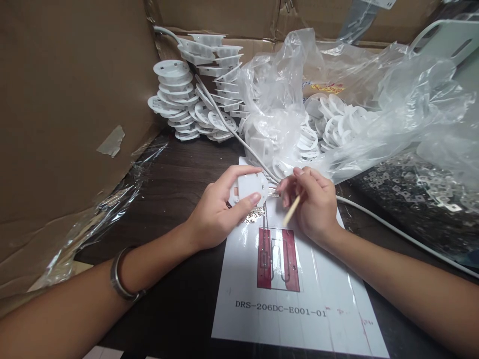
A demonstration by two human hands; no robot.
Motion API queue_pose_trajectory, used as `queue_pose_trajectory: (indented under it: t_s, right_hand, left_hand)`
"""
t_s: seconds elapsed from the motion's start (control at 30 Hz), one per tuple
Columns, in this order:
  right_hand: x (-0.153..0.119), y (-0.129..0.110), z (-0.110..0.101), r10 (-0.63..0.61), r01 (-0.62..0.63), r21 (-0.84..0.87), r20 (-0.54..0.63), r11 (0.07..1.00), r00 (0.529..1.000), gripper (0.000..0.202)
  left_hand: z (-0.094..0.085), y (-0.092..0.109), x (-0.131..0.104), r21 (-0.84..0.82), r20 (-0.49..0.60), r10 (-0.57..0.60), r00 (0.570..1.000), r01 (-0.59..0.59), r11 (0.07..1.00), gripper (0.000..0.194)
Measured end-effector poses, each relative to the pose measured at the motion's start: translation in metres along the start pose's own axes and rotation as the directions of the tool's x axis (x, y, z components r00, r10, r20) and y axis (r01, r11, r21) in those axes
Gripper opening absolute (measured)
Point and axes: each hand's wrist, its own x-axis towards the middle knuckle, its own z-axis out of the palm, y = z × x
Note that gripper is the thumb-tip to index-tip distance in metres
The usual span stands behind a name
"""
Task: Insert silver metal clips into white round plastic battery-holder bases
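Note:
My left hand (215,212) is closed around a white round plastic part (249,184) with a raised square block on it, thumb across its front. To the right, my right hand (316,202) is closed on a thin pale stick (292,210), probably wooden, whose blunt end points down and left. The stick is apart from the plastic part. Small shiny metal pieces (255,215) lie on the sheet just below the plastic part. Under both hands is a white printed sheet (269,321) with a red-sided picture and lettering.
Stacked white round parts (172,77) stand at the back left. A clear plastic bag (284,89) holds more white parts. A grey cable (232,130) crosses behind my hands. Many flat metal pieces (415,189) lie in a bag at the right. Cardboard (71,75) walls the left side.

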Motion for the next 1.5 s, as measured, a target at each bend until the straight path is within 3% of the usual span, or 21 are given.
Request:
queue_pose_trajectory:
  t_s: [0.13, 0.3, 0.43, 0.63, 0.87, 1.03, 1.1, 1.23, 1.37, 1.5]
  right_hand:
    - [-0.002, -0.001, -0.001, -0.001, 0.024, -0.127, 0.172, 0.992, 0.985, 0.048]
    - [-0.006, -0.003, -0.001, 0.045, 0.011, -0.175, 0.316, 0.984, 0.948, 0.031]
    - [-0.008, -0.004, -0.001, 0.056, 0.011, -0.162, 0.398, 0.987, 0.916, 0.03]
    - [-0.01, 0.002, -0.001, -0.025, 0.071, -0.133, 0.315, 0.989, 0.949, 0.026]
    - [-0.009, 0.001, 0.003, -0.144, 0.177, -0.158, 0.204, 0.971, 0.968, 0.013]
    - [-0.007, -0.002, 0.004, -0.13, 0.166, -0.22, 0.168, 0.961, 0.977, 0.009]
    - [-0.008, -0.003, 0.005, -0.12, 0.159, -0.245, 0.166, 0.956, 0.979, 0.01]
    - [-0.009, -0.004, 0.005, -0.124, 0.156, -0.243, 0.142, 0.957, 0.982, 0.024]
    - [-0.009, -0.003, 0.002, -0.072, 0.105, -0.192, 0.173, 0.976, 0.982, 0.032]
    - [-0.009, -0.001, 0.0, -0.043, 0.089, -0.144, 0.296, 0.986, 0.954, 0.037]
  left_hand:
    - [0.0, -0.003, -0.001, -0.135, 0.004, -0.047, 0.999, 0.047, 0.99, 0.038]
    - [0.002, 0.001, -0.001, -0.239, 0.033, -0.069, 0.997, 0.075, 0.968, 0.035]
    - [0.002, 0.003, -0.001, -0.268, 0.078, -0.057, 0.995, 0.076, 0.961, 0.029]
    - [0.001, -0.004, -0.001, -0.181, 0.016, 0.0, 1.0, 0.003, 0.983, 0.047]
    - [0.0, -0.007, 0.002, -0.06, 0.028, 0.04, 0.999, -0.038, 0.997, 0.036]
    - [-0.003, -0.006, 0.0, -0.008, -0.017, 0.096, 0.995, -0.096, 0.995, 0.048]
    - [-0.004, -0.007, 0.0, 0.001, -0.02, 0.117, 0.993, -0.117, 0.993, 0.051]
    - [-0.002, -0.005, 0.0, 0.001, -0.04, 0.134, 0.99, -0.134, 0.991, 0.039]
    - [0.002, -0.005, 0.001, 0.021, -0.096, 0.159, 0.983, -0.158, 0.987, 0.046]
    - [0.002, -0.006, 0.002, 0.086, -0.12, 0.18, 0.976, -0.17, 0.982, 0.048]
